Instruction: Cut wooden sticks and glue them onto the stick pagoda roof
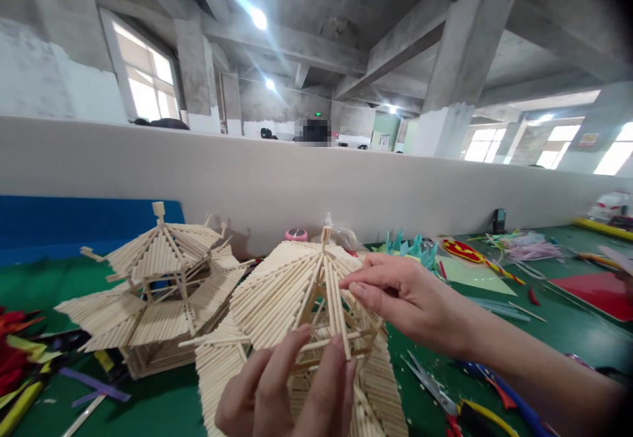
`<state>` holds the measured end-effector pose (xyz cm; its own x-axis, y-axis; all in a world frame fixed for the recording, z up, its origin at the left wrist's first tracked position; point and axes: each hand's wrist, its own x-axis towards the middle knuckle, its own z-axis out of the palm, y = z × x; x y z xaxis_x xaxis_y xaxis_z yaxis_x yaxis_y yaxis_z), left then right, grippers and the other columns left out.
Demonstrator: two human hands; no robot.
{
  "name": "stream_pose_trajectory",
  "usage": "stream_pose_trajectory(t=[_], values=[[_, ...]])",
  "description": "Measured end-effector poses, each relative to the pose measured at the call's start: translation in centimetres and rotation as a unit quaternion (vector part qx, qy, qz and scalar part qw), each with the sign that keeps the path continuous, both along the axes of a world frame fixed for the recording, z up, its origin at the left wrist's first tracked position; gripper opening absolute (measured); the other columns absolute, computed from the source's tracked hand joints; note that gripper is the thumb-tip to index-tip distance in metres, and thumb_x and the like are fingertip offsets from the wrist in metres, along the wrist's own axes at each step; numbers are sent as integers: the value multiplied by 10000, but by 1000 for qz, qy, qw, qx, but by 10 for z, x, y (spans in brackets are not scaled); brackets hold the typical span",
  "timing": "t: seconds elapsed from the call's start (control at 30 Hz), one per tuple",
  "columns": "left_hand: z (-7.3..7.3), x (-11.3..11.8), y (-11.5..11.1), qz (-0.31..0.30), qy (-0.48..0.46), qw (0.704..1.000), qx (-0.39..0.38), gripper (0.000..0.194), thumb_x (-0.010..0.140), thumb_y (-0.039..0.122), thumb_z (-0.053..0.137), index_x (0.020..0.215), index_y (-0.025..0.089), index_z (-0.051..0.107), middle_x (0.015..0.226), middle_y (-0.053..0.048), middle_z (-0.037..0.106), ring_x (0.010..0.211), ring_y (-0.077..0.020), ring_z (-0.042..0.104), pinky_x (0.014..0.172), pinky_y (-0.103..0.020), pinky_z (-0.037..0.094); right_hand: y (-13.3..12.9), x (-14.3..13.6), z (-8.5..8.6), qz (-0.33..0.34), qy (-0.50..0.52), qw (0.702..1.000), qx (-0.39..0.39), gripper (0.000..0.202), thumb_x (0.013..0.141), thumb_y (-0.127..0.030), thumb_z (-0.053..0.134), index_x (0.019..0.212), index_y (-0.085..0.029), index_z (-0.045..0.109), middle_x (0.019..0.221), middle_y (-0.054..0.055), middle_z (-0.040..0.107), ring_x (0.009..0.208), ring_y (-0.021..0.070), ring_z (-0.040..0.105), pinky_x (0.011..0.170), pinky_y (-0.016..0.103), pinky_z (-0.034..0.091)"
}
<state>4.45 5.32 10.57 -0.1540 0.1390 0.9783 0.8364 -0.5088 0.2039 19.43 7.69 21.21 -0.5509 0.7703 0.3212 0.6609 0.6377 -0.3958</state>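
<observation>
A pagoda model of thin wooden sticks [277,292] stands in front of me, its upper roof part covered with sticks fanning down from the peak. Along the roof's uncovered section, a few sticks run down with gaps beside them. My right hand [395,292] pinches at a wooden stick [336,298] near the upper right of that section. From below, my left hand [297,391] has its bent fingertips against the lower ends of these sticks; its thumb is mostly hidden. A second, similar stick pagoda [163,272] stands to the left.
Scissors [430,384] and yellow-handled pliers [484,417] lie at the lower right on the green table [420,358]. Coloured strips [531,246] and a red sheet [593,292] are farther right. A white partition [247,173] rises behind. Purple strips [93,384] lie left.
</observation>
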Motion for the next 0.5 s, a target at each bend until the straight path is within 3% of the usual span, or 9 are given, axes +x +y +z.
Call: stream_pose_trajectory(t=[0.17,0.5], values=[[1,-8,-2,-2,49,998,-34,265,609,159,718,863,150,644,957,-112,567,818,-267,484,700,-396,334,1,1,1,4,1,1000,2,251,892,-221,392,842,-167,632,755,17,572,698,115,505,657,259,380],[3,-16,2,5,114,993,-31,236,627,179,708,846,203,624,993,-115,517,791,-244,479,657,-377,348,1,1,1,-10,-5,1000,-4,264,896,-240,385,834,-185,636,759,10,556,712,115,499,656,258,377]])
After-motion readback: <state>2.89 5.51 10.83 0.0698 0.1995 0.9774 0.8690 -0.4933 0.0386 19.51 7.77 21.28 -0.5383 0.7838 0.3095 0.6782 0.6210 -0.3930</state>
